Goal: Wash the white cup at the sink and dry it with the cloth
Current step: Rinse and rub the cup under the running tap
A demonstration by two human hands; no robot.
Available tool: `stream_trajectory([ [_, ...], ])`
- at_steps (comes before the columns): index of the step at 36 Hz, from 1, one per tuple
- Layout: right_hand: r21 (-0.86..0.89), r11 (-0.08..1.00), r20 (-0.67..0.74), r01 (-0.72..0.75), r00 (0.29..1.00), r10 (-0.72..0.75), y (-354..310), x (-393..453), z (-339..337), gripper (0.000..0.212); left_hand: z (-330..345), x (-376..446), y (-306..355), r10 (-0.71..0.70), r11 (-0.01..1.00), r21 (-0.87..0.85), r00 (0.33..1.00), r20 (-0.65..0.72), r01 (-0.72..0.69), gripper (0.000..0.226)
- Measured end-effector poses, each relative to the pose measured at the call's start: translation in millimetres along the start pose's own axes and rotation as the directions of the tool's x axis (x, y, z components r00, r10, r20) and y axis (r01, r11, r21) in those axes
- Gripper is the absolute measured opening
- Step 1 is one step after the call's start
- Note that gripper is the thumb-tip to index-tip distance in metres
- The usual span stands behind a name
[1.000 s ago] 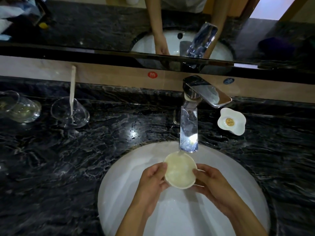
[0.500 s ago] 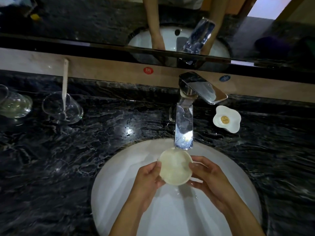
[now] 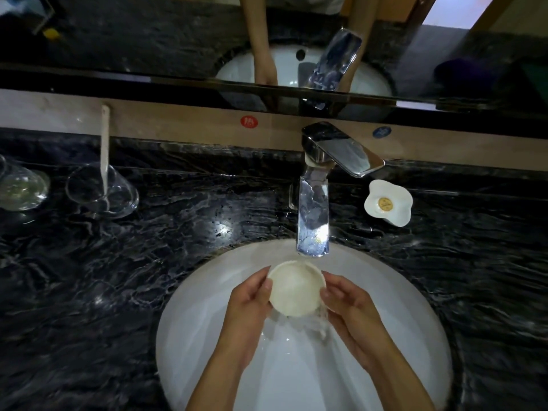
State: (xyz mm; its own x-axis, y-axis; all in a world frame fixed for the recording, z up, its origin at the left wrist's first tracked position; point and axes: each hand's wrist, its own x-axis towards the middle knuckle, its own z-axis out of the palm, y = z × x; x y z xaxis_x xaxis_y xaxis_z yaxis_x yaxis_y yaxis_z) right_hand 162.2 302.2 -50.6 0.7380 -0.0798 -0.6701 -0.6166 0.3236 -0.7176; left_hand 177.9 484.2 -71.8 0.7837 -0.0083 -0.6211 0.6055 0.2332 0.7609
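The white cup (image 3: 295,287) is held mouth-up over the white sink basin (image 3: 207,321), just under the spout of the chrome faucet (image 3: 313,221). My left hand (image 3: 249,304) grips its left side and my right hand (image 3: 348,307) grips its right side. Water spills over the cup's near edge and runs down into the basin between my hands. No cloth is in view.
A dark marbled counter (image 3: 118,277) surrounds the basin. Two clear glasses stand at the left: one (image 3: 102,191) holds a white stick, the other (image 3: 20,188) is at the frame edge. A flower-shaped white dish (image 3: 388,203) sits right of the faucet. A mirror (image 3: 178,40) runs along the back.
The cup stays under the spout in both hands. It has tipped slightly toward me, and water now pours over its near rim into the basin.
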Motion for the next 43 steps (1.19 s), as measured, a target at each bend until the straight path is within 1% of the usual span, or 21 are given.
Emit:
stream_trajectory([
  [4, -0.067, 0.994, -0.009, 0.082, 0.996, -0.083, -8, -3, 3, 0.029, 3, 1, -3, -0.097, 0.992, -0.077, 0.995, -0.001, 0.097, 0.028],
  [8, -0.153, 0.983, -0.007, 0.099, 0.995, -0.101, -16, -3, 7, 0.024, 4, 3, -6, -0.169, 0.979, -0.114, 0.986, 0.000, 0.168, 0.028],
  [10, -0.180, 0.981, -0.006, 0.077, 0.997, -0.079, -20, -1, 8, 0.020, 2, 3, -6, -0.191, 0.972, -0.141, 0.982, 0.004, 0.190, 0.026],
  [12, -0.203, 0.978, -0.004, 0.034, 0.999, -0.036, -21, 2, 7, 0.017, 1, 1, -4, -0.189, 0.970, -0.154, 0.982, 0.018, 0.190, 0.025],
  [15, -0.214, 0.975, 0.016, -0.062, 0.998, 0.067, -14, 7, 5, 0.021, -1, -1, -1, -0.134, 0.984, -0.117, 0.991, 0.004, 0.133, 0.024],
  [17, -0.181, 0.978, 0.039, -0.107, 0.993, 0.116, -7, 9, 5, 0.024, -1, -2, 2, -0.074, 0.995, -0.073, 0.997, -0.017, 0.073, 0.022],
  [19, -0.128, 0.984, 0.043, -0.127, 0.990, 0.134, 0, 10, 6, 0.025, -2, -4, 4, -0.013, 1.000, -0.020, 1.000, -0.020, 0.013, 0.021],
  [22, -0.053, 0.993, 0.019, -0.107, 0.994, 0.108, 5, 9, 9, 0.026, -6, -4, 4, 0.030, 0.999, 0.015, 1.000, -0.006, -0.030, 0.022],
  [26, -0.027, 1.000, 0.016, -0.002, 1.000, 0.002, 3, 7, 10, 0.026, -8, -1, 0, 0.024, 0.999, -0.026, 1.000, -0.002, -0.024, 0.025],
  [29, -0.080, 0.996, 0.018, 0.046, 0.999, -0.045, -3, 5, 9, 0.027, -6, 0, -5, -0.024, 0.996, -0.088, 0.999, 0.025, 0.026, 0.028],
  [31, -0.150, 0.987, 0.031, 0.057, 0.998, -0.053, -8, 5, 8, 0.025, -4, 2, -9, -0.093, 0.987, -0.129, 0.996, 0.017, 0.095, 0.030],
  [34, -0.259, 0.966, 0.028, 0.024, 0.999, -0.017, -14, 5, 9, 0.023, -2, 4, -14, -0.182, 0.963, -0.200, 0.983, 0.019, 0.182, 0.031],
  [37, -0.327, 0.944, 0.000, -0.043, 0.999, 0.045, -18, 7, 10, 0.018, -1, 4, -17, -0.212, 0.949, -0.239, 0.977, 0.008, 0.208, 0.028],
  [40, -0.250, 0.959, 0.013, -0.131, 0.990, 0.139, -15, 10, 9, 0.018, 0, 3, -13, -0.207, 0.957, -0.216, 0.978, -0.037, 0.195, 0.024],
  [43, -0.118, 0.969, 0.057, -0.219, 0.972, 0.227, -5, 15, 10, 0.023, 0, 2, -6, -0.135, 0.983, -0.135, 0.988, -0.079, 0.124, 0.018],
])
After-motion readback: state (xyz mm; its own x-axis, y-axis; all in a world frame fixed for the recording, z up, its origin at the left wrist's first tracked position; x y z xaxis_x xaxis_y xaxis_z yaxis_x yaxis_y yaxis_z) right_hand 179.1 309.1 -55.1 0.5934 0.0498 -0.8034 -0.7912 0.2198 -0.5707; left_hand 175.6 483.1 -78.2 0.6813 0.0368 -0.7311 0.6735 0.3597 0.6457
